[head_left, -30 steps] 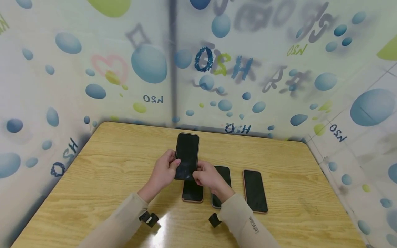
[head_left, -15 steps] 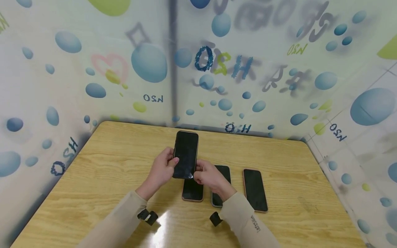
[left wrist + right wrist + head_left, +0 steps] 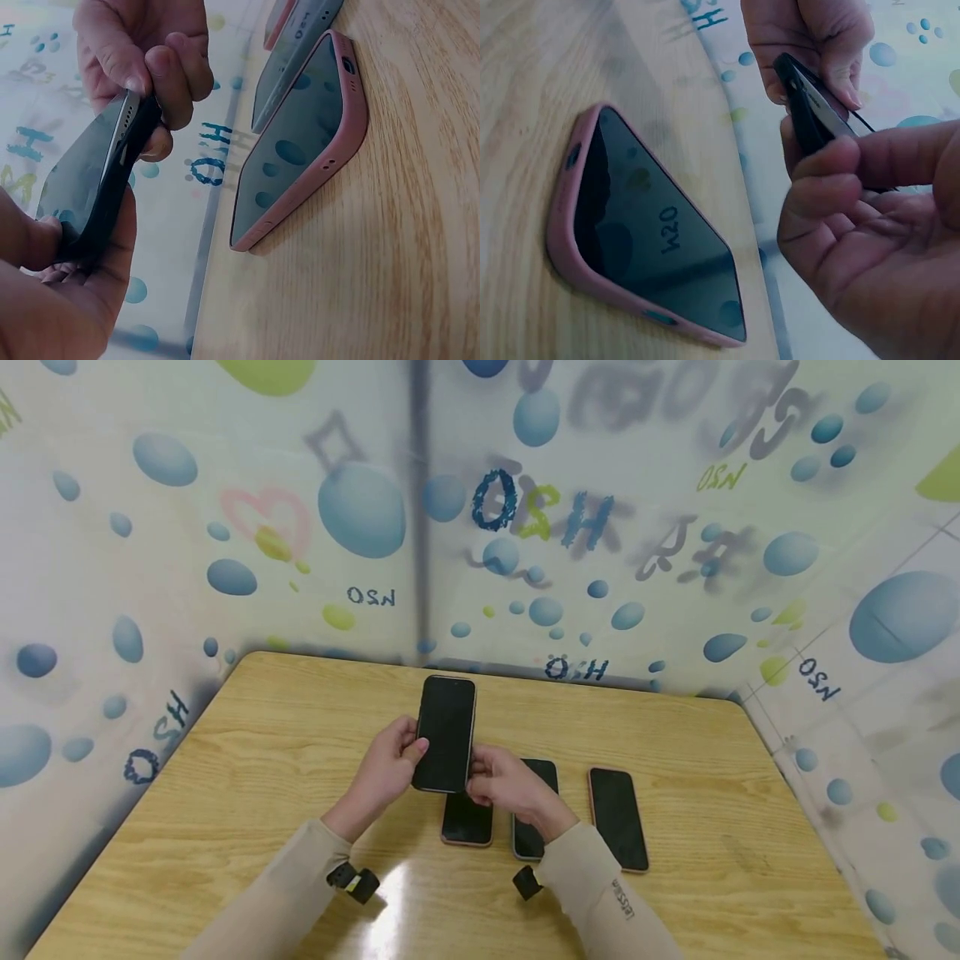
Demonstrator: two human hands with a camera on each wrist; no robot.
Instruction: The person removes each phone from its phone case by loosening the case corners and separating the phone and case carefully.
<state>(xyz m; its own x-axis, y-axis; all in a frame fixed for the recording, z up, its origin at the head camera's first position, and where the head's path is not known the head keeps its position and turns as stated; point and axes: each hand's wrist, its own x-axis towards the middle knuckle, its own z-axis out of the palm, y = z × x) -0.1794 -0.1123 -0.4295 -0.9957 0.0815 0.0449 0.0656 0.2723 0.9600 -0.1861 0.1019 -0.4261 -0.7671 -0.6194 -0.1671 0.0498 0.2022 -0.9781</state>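
My left hand [image 3: 382,766] grips the left side of a smartphone [image 3: 446,733], thumb on the edge of its dark screen. The phone is held tilted above the table. A black phone case [image 3: 112,199] wraps its back and sides, and at the lower end a gap shows between the case and the bare metal edge with its speaker holes. My right hand [image 3: 513,783] pinches that lower right corner, with thumb and curled fingers at the case rim. Below lies a phone in a pink case [image 3: 467,822], screen up, its upper part hidden by the held phone.
To the right, a phone in a pale case [image 3: 529,842] lies partly under my right forearm. Beyond it lies another phone with a pink edge [image 3: 617,820]. The wooden table [image 3: 300,710] meets a patterned curtain wall [image 3: 360,635] at its back edge.
The held phone has shifted slightly left along with my left hand. My right hand stays at its lower right corner. The phones on the table have not moved.
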